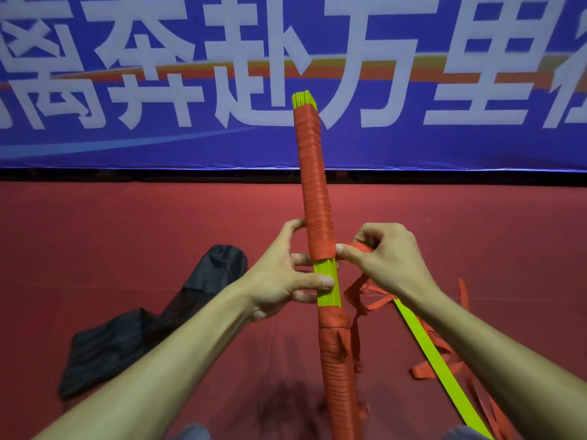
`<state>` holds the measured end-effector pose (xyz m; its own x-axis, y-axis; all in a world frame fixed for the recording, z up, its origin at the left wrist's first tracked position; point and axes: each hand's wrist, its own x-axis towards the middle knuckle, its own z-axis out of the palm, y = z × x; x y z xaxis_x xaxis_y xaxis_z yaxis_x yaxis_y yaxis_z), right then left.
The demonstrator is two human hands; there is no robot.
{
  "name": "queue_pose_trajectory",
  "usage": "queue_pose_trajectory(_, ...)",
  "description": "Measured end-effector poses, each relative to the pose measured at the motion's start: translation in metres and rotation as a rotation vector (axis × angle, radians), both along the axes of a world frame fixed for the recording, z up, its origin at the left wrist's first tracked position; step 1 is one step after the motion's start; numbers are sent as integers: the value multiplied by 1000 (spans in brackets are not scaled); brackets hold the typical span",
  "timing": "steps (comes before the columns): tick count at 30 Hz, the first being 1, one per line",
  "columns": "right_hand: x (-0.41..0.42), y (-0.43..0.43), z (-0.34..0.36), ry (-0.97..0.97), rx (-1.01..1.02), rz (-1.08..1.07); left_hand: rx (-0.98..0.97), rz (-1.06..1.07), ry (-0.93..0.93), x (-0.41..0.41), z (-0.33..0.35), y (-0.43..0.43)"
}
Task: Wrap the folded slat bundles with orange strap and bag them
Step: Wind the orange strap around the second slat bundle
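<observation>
Wrapping is in hand: the slat bundle (pixel 313 173) is gripped upright at its bare middle by the left hand (pixel 276 287). The orange strap (pixel 359 247) is pinched just right of those fingers by the right hand (pixel 390 262). Close turns over the bare gap are called for next.

arms: 2 bare forearms (pixel 178 354) | fingers (pixel 317 282): short nails | clothing: grey-blue fabric (pixel 190 432), low in view

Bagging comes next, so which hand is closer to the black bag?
Left. The left hand grips the slat bundle just right of the black bag; the right hand pinches orange strap on the bundle's far side.
</observation>
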<state>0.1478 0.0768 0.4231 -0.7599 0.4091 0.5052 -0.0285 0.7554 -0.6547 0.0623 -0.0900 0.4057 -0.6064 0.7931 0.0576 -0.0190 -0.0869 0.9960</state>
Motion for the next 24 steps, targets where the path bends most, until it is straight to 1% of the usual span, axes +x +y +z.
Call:
queue_pose_trajectory(3, 0, 2, 2, -29, -27, 11, 24, 50, -1, 2, 1, 2)
queue_pose_trajectory(9, -1, 6, 3, -97, -47, 27, -1, 139, 46, 4, 2, 3)
queue_pose_trajectory(15, 0, 7, 5, -95, -24, 75, -22, 169, 103, 6, 5, 5)
queue_pose_trajectory(17, 0, 5, 6, -92, -53, 107, -28, 184, 125, 7, 6, 6)
queue_pose_trajectory(21, 1, 3, 7, -58, -183, 199, -38, 233, 146, 8, 8, 7)
queue_pose_trajectory(24, 2, -2, 6, -41, -144, 175, -68, 259, 198, 7, 7, 8)
